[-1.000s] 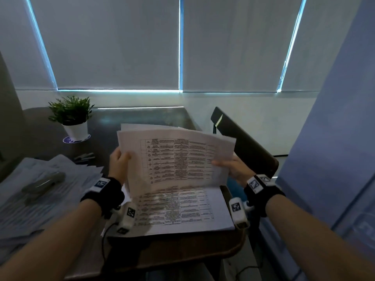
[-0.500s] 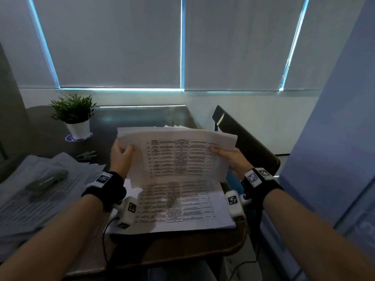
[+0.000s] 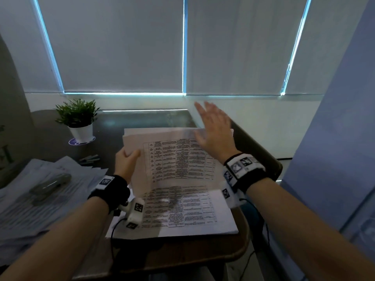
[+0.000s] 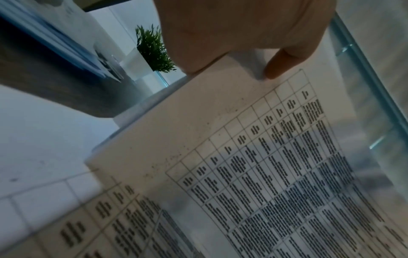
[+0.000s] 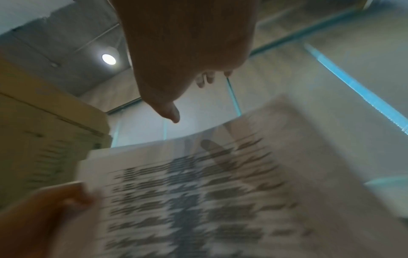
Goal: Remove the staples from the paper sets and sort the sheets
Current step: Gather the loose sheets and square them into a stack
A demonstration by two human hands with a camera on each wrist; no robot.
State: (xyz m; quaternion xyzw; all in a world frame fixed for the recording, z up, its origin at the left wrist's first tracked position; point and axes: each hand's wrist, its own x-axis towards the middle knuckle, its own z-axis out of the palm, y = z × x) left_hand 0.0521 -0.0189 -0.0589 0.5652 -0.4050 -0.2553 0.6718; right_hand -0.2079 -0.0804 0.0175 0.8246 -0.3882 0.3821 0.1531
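At the far left of the dark desk [image 3: 60, 126] lies one loose heap of printed white sheets [image 3: 40, 199], and on it rests a single grey oblong tool [image 3: 50, 184], possibly a stapler, though it is too dim to say. Behind stands one small green plant in a white pot [image 3: 78, 120], with a small dark tool [image 3: 89, 158] on the desk just in front of it. The left hand [image 3: 125, 165] pinches the left edge of the raised set of white paper printed with tables [image 3: 174, 159], thumb on the front. That set stands tilted up over one flat printed sheet [image 3: 182, 211] on a brown writing board [image 3: 182, 254]. The right hand [image 3: 213, 128] hangs open above the set's upper right corner, fingers spread, holding nothing. Three grey roller blinds [image 3: 121, 43] cover the window behind.
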